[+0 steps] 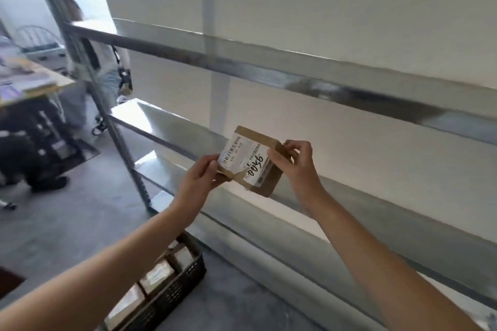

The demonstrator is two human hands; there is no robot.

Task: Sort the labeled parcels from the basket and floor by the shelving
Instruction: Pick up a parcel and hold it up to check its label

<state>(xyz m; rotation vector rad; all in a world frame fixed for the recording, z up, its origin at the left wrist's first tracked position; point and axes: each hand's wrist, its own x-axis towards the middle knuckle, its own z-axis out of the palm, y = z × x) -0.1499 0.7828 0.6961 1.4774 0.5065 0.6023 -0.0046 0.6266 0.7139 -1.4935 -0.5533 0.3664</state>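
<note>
Parcel: small taped cardboard box, held in the air before the shelf. My left hand pinches its 8 o'clock corner, right hand its 3 o'clock edge. I judge it light and stiff; the tape may be slick, so hold by the bare cardboard edges. Basket at 7 o'clock.

Both forearms bare to frame edge; no sleeves, gloves, watch or rings visible. Left hand and right hand: short unpainted nails, fingers slim. No markings seen.
</note>
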